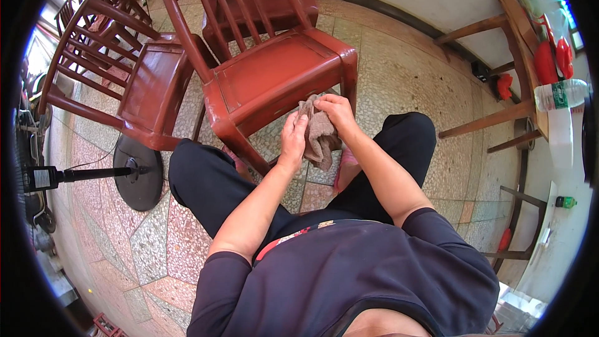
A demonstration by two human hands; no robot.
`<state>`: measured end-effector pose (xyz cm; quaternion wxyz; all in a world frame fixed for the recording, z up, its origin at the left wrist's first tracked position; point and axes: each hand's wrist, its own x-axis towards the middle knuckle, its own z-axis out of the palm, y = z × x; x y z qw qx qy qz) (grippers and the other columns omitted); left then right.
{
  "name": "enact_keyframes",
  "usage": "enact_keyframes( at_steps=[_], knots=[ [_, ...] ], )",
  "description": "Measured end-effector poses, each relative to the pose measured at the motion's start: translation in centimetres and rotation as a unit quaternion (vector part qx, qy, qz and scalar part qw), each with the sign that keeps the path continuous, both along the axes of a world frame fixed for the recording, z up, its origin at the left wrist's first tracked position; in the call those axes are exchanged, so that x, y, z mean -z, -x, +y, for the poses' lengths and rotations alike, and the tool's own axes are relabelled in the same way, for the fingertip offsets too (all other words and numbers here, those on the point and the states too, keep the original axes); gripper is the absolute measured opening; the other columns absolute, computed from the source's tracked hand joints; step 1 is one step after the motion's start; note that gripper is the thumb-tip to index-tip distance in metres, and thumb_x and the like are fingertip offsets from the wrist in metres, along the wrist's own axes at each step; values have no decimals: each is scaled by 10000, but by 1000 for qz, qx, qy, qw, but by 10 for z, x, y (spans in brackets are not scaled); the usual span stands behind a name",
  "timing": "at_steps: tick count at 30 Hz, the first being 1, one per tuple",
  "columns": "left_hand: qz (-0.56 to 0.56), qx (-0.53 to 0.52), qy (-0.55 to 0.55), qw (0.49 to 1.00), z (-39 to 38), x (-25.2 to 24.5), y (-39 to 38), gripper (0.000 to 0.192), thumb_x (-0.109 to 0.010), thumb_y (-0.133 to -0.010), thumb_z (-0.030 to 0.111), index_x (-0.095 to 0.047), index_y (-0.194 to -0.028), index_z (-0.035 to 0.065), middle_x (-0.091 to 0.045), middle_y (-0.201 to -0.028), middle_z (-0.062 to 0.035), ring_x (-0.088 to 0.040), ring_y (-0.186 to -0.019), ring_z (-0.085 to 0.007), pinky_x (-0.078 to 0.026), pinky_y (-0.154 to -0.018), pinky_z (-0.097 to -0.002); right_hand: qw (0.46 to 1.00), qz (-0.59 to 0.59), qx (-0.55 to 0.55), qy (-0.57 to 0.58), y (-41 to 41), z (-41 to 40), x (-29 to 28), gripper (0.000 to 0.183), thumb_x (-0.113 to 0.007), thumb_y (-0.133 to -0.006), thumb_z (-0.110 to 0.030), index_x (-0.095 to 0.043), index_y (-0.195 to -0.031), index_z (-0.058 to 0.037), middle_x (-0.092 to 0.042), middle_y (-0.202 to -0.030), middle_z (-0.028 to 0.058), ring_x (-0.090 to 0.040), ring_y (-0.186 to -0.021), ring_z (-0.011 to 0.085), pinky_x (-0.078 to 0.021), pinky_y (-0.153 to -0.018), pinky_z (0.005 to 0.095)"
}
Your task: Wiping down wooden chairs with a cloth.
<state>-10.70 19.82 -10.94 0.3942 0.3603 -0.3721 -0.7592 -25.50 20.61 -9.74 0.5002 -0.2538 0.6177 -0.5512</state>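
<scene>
A crumpled brown-grey cloth (323, 136) hangs between my two hands, over the floor between my knees. My left hand (294, 139) grips its left edge, thumb uppermost. With bent fingers, my right hand (338, 111) pinches the cloth's upper right part. Just beyond my hands stands a reddish-brown wooden chair (281, 72) with a slatted back, its seat's front edge close to my fingers. The cloth's lower folds dangle loose.
Another wooden chair (152, 86) stands at left, and a third (262, 2) behind the nearest one. A pedestal fan's round black base (138, 192) rests on the terrazzo floor (187, 243). Along the right wall, a wooden table (522, 47) bears red bags and a plastic bottle (561, 95).
</scene>
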Motion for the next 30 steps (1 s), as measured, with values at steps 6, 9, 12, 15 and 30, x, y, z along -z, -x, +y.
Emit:
enact_keyframes(
  at_steps=[6, 9, 12, 15, 30],
  knots=[
    [23, 18, -10, 1000, -1, 0, 3, 343, -508, -970, 187, -508, -1251, -8, -575, -1177, -68, -528, -1069, -134, -410, -947, -279, 999, -11, 24, -40, 6, -14, -5, 134, -650, -784, -117, -680, -798, 13, -646, -740, 47, -585, -663, 137, -460, -630, 277],
    [18, 28, 2, 999, -3, 4, 0, 380, -513, -964, 181, -491, -1292, -9, -578, -1185, -67, -529, -1072, -131, -408, -949, -274, 998, -34, 24, -46, 4, -20, -3, 128, -637, -777, -111, -677, -798, 9, -648, -755, 55, -590, -673, 154, -460, -645, 291],
    [47, 35, 12, 998, -4, 1, -3, 399, -515, -960, 180, -479, -1304, -19, -575, -1197, -69, -524, -1091, -132, -406, -954, -274, 999, -36, 11, -37, 4, -23, 3, 118, -633, -775, -111, -670, -775, 1, -645, -748, 53, -590, -677, 156, -456, -638, 296],
    [18, 35, 21, 999, -4, 1, -8, 457, -525, -956, 204, -433, -1338, -30, -564, -1223, -93, -521, -1112, -155, -399, -972, -285, 999, -10, -3, -35, 2, -24, 6, 110, -630, -778, -113, -661, -753, -10, -637, -739, 44, -585, -676, 152, -450, -625, 297],
    [154, 7, -55, 986, -10, -42, -25, 397, -568, -928, 174, -474, -1282, 21, -577, -1219, -89, -570, -1105, -213, -448, -977, -366, 959, 92, -197, 183, -11, 35, -29, 780, -607, -875, -327, -216, -1474, -18, -292, -1480, 172, -241, -1401, 290, -201, -1133, 389]
  ],
)
